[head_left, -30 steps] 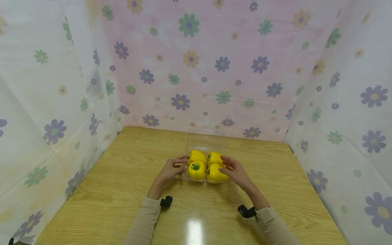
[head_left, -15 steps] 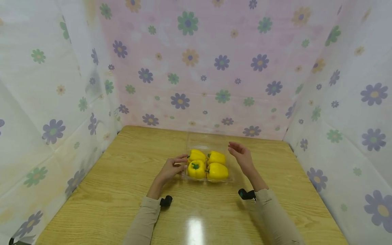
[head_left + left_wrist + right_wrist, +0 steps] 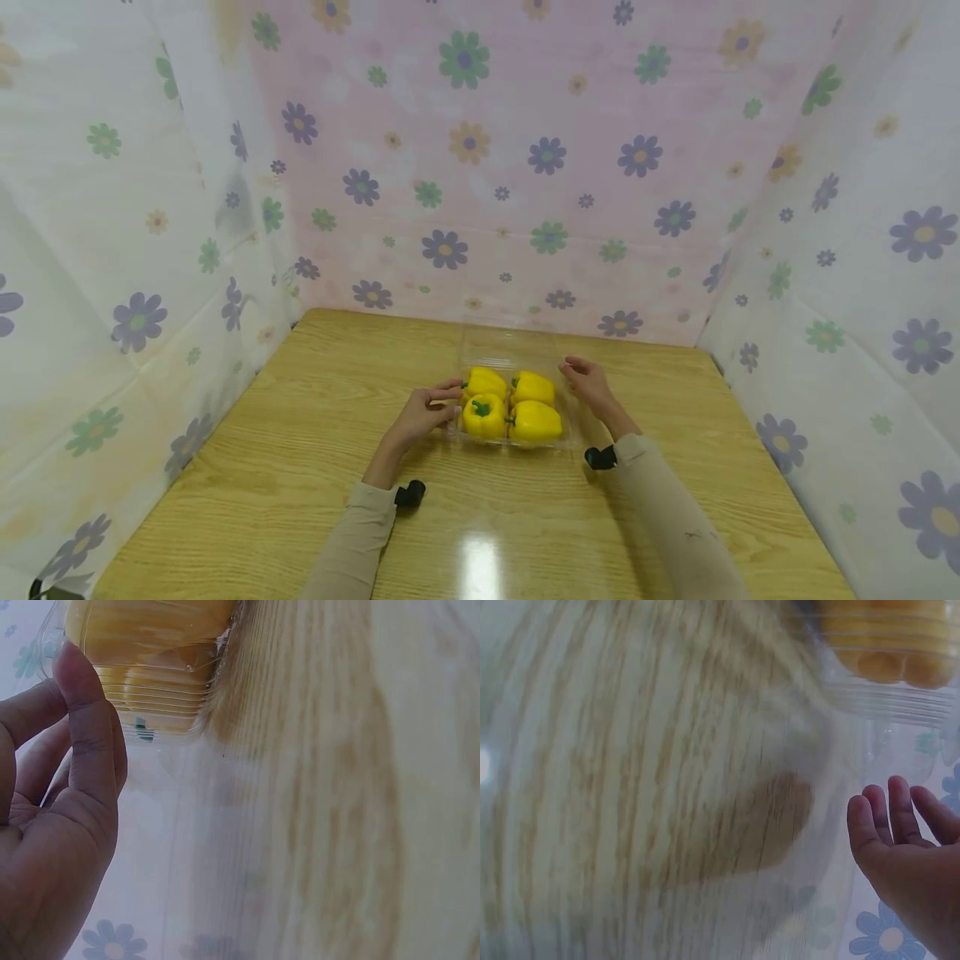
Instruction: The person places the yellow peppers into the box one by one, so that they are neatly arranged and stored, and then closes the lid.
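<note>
A clear plastic clamshell box (image 3: 566, 433) sits on the table with its lid (image 3: 510, 340) folded back toward the rear. Several yellow bell peppers (image 3: 537, 422) with green stems fill it in two rows. My left hand (image 3: 420, 415) holds the box's left side; in the left wrist view a fingertip presses on the clear wall. My right hand (image 3: 591, 388) hovers by the box's back right corner, holding nothing. The right wrist view shows its fingers (image 3: 904, 817) loosely extended, apart from the ribbed box wall.
The wooden table (image 3: 300, 450) runs back to a floral cloth (image 3: 502, 167), with cloth side walls left and right. Black wrist cameras (image 3: 410, 494) sit by both sleeves.
My right hand has let go of the front right pepper and moved back and right, to beside the lid. My left hand has stayed at the box's left side.
</note>
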Tool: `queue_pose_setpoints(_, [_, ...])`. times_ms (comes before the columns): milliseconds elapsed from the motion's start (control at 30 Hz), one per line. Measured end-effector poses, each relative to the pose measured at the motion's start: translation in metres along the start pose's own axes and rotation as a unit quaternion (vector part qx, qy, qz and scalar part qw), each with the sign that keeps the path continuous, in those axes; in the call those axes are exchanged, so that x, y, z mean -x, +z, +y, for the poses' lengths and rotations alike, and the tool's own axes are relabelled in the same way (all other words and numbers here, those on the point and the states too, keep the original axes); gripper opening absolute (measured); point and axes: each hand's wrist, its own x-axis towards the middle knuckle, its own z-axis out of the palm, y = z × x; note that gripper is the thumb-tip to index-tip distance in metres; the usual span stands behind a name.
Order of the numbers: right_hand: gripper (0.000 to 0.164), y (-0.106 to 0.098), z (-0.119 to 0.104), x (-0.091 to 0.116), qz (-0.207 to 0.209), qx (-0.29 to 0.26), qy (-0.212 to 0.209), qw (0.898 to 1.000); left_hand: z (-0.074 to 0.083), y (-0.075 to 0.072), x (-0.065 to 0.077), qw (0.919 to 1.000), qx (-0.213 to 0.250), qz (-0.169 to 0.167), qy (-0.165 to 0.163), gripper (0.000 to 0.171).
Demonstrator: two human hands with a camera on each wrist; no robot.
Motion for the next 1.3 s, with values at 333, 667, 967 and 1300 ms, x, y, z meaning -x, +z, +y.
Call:
queue_pose_setpoints(333, [0.058, -0.001, 0.0, -0.004, -0.034, -0.037, 0.013, 0.999, -0.001, 0.002, -0.001, 0.9999, 0.011, -0.001, -0.001, 0.041])
queue_pose_setpoints(667, [0.057, -0.004, -0.003, -0.006, -0.042, -0.087, 0.001, 0.995, -0.001, 0.001, -0.001, 1.0, 0.006, 0.005, 0.001, 0.04])
queue_pose_setpoints(967, [0.057, -0.004, -0.005, -0.007, -0.036, -0.106, -0.001, 0.994, 0.001, 0.002, 0.0, 0.9998, -0.001, 0.013, -0.012, 0.039])
queue_pose_setpoints(1300, [0.053, -0.005, -0.008, -0.008, 0.002, -0.126, -0.029, 0.992, 0.004, 0.003, 0.001, 0.9996, -0.004, 0.019, -0.019, 0.04])
